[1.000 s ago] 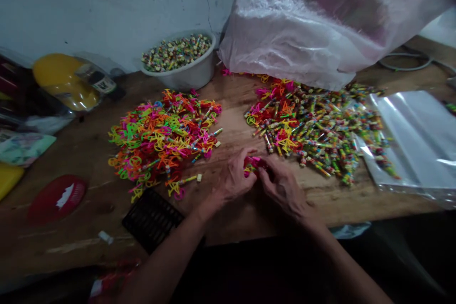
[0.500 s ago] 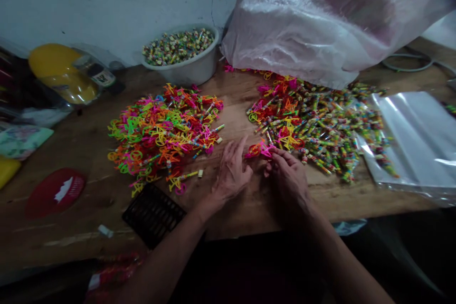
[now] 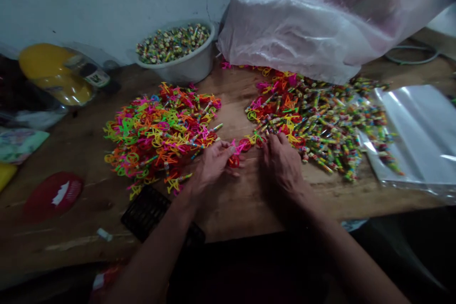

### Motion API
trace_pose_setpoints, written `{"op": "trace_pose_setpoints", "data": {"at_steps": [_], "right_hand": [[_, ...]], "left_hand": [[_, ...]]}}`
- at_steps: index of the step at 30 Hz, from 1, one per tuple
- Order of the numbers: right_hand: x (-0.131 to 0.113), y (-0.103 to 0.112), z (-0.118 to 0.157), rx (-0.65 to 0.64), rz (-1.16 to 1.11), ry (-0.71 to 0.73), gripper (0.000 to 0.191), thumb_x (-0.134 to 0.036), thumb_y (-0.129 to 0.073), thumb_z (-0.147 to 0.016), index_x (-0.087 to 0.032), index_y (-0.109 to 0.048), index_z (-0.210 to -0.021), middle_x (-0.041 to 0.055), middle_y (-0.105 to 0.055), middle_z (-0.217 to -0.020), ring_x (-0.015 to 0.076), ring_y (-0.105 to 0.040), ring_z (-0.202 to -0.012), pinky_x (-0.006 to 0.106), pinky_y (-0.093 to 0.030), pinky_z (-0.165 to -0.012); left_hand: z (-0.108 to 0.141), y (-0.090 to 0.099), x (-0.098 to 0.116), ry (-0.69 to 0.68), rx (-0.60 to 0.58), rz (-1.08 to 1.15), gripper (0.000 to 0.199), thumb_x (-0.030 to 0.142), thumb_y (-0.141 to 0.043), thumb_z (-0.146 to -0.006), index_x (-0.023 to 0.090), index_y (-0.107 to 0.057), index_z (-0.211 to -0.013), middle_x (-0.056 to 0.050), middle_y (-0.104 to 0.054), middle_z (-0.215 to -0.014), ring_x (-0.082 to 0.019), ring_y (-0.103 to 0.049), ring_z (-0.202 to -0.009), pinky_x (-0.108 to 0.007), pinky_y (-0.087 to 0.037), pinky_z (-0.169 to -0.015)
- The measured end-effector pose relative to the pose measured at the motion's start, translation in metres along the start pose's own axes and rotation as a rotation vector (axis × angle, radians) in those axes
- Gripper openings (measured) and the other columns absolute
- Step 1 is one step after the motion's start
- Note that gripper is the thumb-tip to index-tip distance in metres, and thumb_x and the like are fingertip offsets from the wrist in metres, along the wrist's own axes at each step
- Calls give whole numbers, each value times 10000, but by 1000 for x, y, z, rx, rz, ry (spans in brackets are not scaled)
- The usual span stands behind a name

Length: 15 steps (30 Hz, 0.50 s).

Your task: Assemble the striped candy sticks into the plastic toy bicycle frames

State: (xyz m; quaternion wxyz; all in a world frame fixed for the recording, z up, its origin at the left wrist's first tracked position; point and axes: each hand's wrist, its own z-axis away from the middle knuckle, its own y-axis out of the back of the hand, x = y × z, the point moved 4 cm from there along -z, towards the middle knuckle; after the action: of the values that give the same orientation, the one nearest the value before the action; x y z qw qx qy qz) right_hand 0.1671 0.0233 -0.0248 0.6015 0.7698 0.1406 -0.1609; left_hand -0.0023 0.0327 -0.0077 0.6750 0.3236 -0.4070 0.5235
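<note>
My left hand [image 3: 215, 164] pinches a small pink plastic toy bicycle [image 3: 235, 148] with red wheels between thumb and fingers, just above the tabletop. Closed beside the right-hand pile, my right hand [image 3: 283, 161] has its fingertips on a yellow-green toy bicycle [image 3: 253, 140] with red wheels; its finger pads are hidden. To the left lies a heap of multicoloured toy bicycles [image 3: 160, 128], with small printed tubes among them. Beyond my right hand, more bicycles [image 3: 281, 99] merge into a wide spread of printed tubes [image 3: 331, 128].
Against the wall stands a white basin [image 3: 190, 71] full of similar tubes. A big translucent plastic bag [image 3: 292, 33] bulges over the right pile, and clear plastic bags [image 3: 420, 133] lie at the right. A black basket [image 3: 146, 213] and a red fan-shaped piece [image 3: 50, 197] lie at the left.
My left hand has gone from spread fingers to pinching the pink toy bicycle, slightly farther left. My right hand has let go of the pink one and moved up to the pile's edge.
</note>
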Motion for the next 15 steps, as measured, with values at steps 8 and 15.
{"op": "trace_pose_setpoints", "data": {"at_steps": [8,15], "right_hand": [[0,-18,-13,-76,145,-6,271,-106,-337,-857,-134,-569,-995,146,-545,-874,170,-511,-582,294,-314,-485],[4,-9,-15,-16,-21,116,117,-186,-486,-792,-154,-560,-876,108,-534,-898,176,-498,-672,299,-399,-575]], "left_hand": [[6,4,-23,88,-109,330,183,230,-637,-772,105,-558,-881,-70,-673,-825,-116,-639,-607,-210,-530,-536],[11,17,-30,74,6,545,101,66,-597,-757,85,-571,-853,-61,-673,-804,-144,-668,-770,-254,-545,-750]]}}
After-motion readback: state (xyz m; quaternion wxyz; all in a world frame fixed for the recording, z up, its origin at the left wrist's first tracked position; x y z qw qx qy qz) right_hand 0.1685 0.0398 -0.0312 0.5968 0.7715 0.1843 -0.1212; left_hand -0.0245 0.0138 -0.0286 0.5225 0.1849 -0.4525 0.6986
